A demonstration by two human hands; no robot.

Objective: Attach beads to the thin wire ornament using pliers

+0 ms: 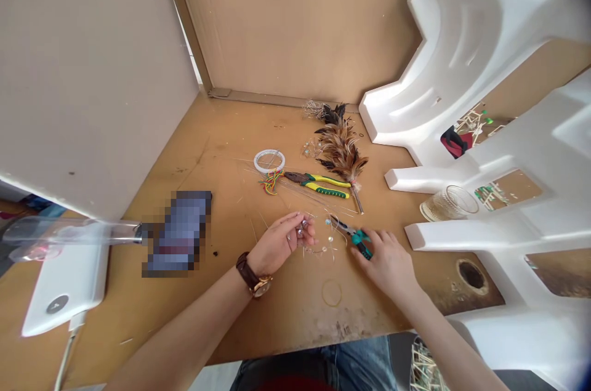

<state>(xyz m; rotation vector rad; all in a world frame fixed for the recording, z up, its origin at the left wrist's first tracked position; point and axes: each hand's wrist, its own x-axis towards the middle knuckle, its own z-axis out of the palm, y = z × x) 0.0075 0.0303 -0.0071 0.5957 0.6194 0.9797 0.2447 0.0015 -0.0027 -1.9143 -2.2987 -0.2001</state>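
My left hand (281, 242), a brown-strapped watch on its wrist, pinches a thin piece of wire with small clear beads (318, 242) just above the brown board. My right hand (386, 262) grips small teal-handled pliers (353, 234), whose jaws point left toward the beaded wire. Both hands hover close together near the front middle of the board. The wire is very fine and hard to trace.
Yellow-green pliers (323, 185), a white wire spool (269, 161), coloured threads (271, 182) and a brown feather bundle (340, 148) lie behind the hands. A glass cup (450, 202) sits among white foam blocks (466, 58) on the right. A blurred dark object (178, 232) lies left.
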